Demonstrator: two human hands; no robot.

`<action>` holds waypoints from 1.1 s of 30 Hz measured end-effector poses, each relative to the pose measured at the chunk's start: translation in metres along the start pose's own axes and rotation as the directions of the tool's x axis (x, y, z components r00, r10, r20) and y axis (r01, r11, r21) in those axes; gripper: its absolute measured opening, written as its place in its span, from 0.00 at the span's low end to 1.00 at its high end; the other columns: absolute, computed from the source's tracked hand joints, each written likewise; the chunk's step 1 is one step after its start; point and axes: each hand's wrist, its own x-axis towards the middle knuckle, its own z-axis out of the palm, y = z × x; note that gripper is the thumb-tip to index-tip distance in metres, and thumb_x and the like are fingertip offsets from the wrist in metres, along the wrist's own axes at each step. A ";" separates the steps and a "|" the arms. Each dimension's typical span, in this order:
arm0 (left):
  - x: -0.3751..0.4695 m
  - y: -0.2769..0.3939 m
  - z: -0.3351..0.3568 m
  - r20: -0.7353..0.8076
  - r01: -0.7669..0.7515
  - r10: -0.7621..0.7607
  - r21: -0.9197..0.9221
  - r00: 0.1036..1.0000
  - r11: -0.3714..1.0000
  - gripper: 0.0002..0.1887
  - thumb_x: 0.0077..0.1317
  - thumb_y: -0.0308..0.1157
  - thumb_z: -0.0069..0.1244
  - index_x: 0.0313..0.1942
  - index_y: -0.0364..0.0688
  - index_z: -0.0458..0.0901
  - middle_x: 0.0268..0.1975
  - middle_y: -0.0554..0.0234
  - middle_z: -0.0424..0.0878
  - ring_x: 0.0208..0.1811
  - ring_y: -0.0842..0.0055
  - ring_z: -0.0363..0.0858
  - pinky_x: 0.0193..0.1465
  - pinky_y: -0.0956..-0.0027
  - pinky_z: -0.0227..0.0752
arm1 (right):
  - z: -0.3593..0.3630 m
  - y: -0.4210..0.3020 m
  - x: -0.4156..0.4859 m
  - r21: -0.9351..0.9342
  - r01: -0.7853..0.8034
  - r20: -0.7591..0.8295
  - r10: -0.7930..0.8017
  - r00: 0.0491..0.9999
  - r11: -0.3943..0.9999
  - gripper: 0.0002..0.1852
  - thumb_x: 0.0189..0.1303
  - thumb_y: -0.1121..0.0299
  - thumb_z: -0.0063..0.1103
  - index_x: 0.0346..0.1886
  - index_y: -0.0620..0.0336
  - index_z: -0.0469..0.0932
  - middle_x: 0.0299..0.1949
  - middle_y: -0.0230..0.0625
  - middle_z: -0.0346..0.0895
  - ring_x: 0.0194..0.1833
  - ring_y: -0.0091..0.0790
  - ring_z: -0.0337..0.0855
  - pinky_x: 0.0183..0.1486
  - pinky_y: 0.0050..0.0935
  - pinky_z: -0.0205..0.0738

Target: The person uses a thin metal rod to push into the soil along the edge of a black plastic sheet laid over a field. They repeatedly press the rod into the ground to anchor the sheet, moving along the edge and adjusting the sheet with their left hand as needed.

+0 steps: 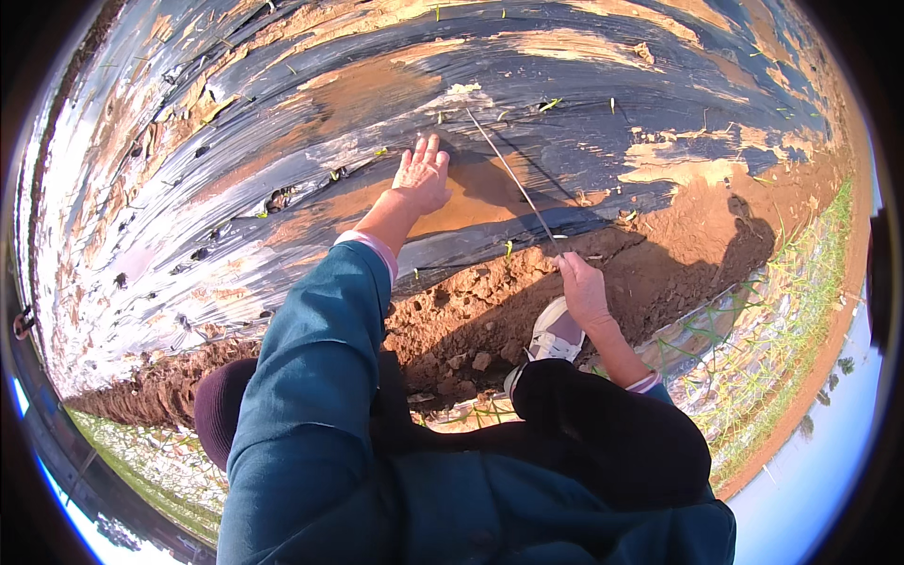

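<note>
My left hand (424, 180) is spread, palm down, on or just above the dark plastic mulch film (395, 152) at the centre, beside a patch of wet brown soil (466, 194). It holds nothing. My right hand (583, 289) is closed around the near end of a thin metal rod (515, 176). The rod slants up and left across the film, its far tip close to small green shoots near a pale dry patch (464, 89). Another green shoot (549, 105) pokes through the film to the right of the tip.
A furrow of crumbly soil (452, 318) runs along the film's near edge, with my shoe (558, 332) in it. Green plants (791, 311) grow in another row at the right. Holes (279, 200) dot the film at the left. Shadows fall across film and soil.
</note>
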 end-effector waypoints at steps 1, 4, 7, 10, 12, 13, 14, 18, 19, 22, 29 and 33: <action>0.000 0.001 0.001 -0.006 0.003 -0.003 0.018 1.000 1.000 0.34 0.59 0.45 0.53 0.60 0.35 0.62 0.72 0.44 0.44 0.74 0.55 0.41 0.73 0.52 0.44 | -0.002 -0.001 -0.001 -0.018 -0.003 0.014 0.003 1.000 1.000 0.12 0.67 0.61 0.47 0.38 0.60 0.74 0.24 0.52 0.73 0.30 0.57 0.75 0.32 0.45 0.67; -0.001 0.002 0.005 -0.074 0.002 -0.003 -0.008 0.997 1.000 0.34 0.59 0.44 0.53 0.60 0.36 0.62 0.72 0.43 0.47 0.74 0.54 0.44 0.73 0.52 0.44 | -0.009 -0.009 -0.002 0.014 0.018 0.022 -0.018 1.000 1.000 0.12 0.66 0.63 0.48 0.43 0.61 0.75 0.23 0.48 0.73 0.27 0.48 0.76 0.31 0.38 0.68; -0.005 0.004 0.012 -0.150 -0.031 0.039 0.052 0.988 0.998 0.36 0.59 0.41 0.53 0.64 0.37 0.58 0.71 0.44 0.48 0.73 0.56 0.46 0.73 0.55 0.44 | -0.022 -0.020 -0.008 0.217 -0.012 0.084 -0.007 0.996 0.976 0.13 0.66 0.65 0.49 0.48 0.62 0.76 0.20 0.37 0.72 0.23 0.31 0.72 0.29 0.28 0.67; -0.007 0.002 0.014 -0.069 -0.033 0.039 0.083 0.997 0.996 0.38 0.59 0.41 0.53 0.66 0.38 0.55 0.72 0.45 0.47 0.73 0.56 0.46 0.73 0.56 0.45 | -0.026 -0.032 -0.017 0.436 -0.210 0.263 0.099 0.960 0.875 0.13 0.66 0.67 0.50 0.51 0.62 0.75 0.22 0.25 0.68 0.23 0.15 0.64 0.27 0.19 0.62; -0.006 0.000 0.010 -0.037 -0.047 0.049 0.049 0.998 0.998 0.38 0.59 0.40 0.52 0.66 0.38 0.55 0.72 0.45 0.46 0.73 0.56 0.46 0.73 0.56 0.45 | -0.026 -0.040 -0.015 0.350 -0.165 0.248 0.078 0.966 0.922 0.14 0.66 0.68 0.50 0.52 0.62 0.75 0.23 0.27 0.69 0.23 0.16 0.64 0.27 0.18 0.62; -0.008 -0.001 0.007 -0.022 -0.052 0.053 0.036 0.998 0.998 0.38 0.59 0.40 0.52 0.67 0.38 0.54 0.72 0.45 0.46 0.73 0.56 0.46 0.73 0.56 0.45 | -0.025 -0.045 -0.012 0.284 -0.203 0.265 0.127 0.956 0.937 0.14 0.66 0.68 0.50 0.53 0.62 0.74 0.24 0.27 0.69 0.23 0.16 0.64 0.27 0.18 0.62; -0.010 -0.001 0.004 -0.012 -0.057 0.057 0.022 0.998 0.998 0.38 0.59 0.40 0.52 0.67 0.38 0.54 0.72 0.45 0.46 0.74 0.57 0.45 0.73 0.56 0.45 | -0.031 -0.050 -0.009 0.278 -0.159 0.292 0.074 0.953 0.947 0.15 0.66 0.69 0.49 0.54 0.61 0.74 0.26 0.31 0.71 0.24 0.19 0.67 0.30 0.20 0.65; -0.033 -0.011 -0.016 0.019 -0.338 0.338 0.103 0.941 0.935 0.32 0.59 0.37 0.51 0.63 0.41 0.61 0.68 0.49 0.58 0.70 0.59 0.56 0.69 0.56 0.55 | -0.067 -0.086 0.008 0.212 0.145 0.278 -0.202 0.939 0.966 0.13 0.69 0.69 0.46 0.53 0.61 0.75 0.21 0.22 0.62 0.23 0.14 0.60 0.25 0.16 0.56; -0.039 -0.017 -0.024 0.019 -0.448 0.448 0.078 0.894 0.891 0.29 0.59 0.37 0.51 0.61 0.41 0.63 0.65 0.51 0.62 0.66 0.59 0.61 0.66 0.57 0.58 | -0.078 -0.099 0.013 0.082 0.279 0.214 -0.290 0.933 0.957 0.14 0.69 0.68 0.47 0.53 0.61 0.75 0.21 0.21 0.60 0.22 0.15 0.59 0.24 0.17 0.55; -0.060 -0.046 -0.053 -0.110 -0.719 0.722 0.073 0.683 0.691 0.18 0.59 0.35 0.51 0.49 0.40 0.72 0.47 0.57 0.75 0.49 0.62 0.75 0.52 0.59 0.70 | -0.115 -0.136 0.034 -0.016 0.182 0.322 -0.168 0.932 0.983 0.14 0.68 0.68 0.47 0.53 0.61 0.75 0.22 0.26 0.65 0.23 0.19 0.62 0.27 0.20 0.60; -0.081 -0.147 -0.080 -0.399 -0.244 0.282 0.143 0.872 0.959 0.16 0.58 0.31 0.45 0.47 0.38 0.74 0.44 0.53 0.77 0.49 0.58 0.75 0.52 0.57 0.68 | -0.046 -0.163 0.121 0.001 0.225 0.271 -0.217 0.938 0.974 0.13 0.68 0.65 0.46 0.50 0.58 0.77 0.19 0.20 0.59 0.21 0.17 0.58 0.23 0.20 0.56; -0.066 -0.172 -0.091 -0.240 -0.046 0.049 0.017 0.970 0.999 0.22 0.58 0.33 0.48 0.54 0.37 0.70 0.53 0.50 0.74 0.57 0.57 0.70 0.59 0.56 0.65 | 0.010 -0.141 0.131 -0.031 0.265 0.212 -0.252 0.944 0.964 0.14 0.67 0.65 0.47 0.50 0.58 0.77 0.19 0.23 0.62 0.22 0.19 0.63 0.25 0.23 0.61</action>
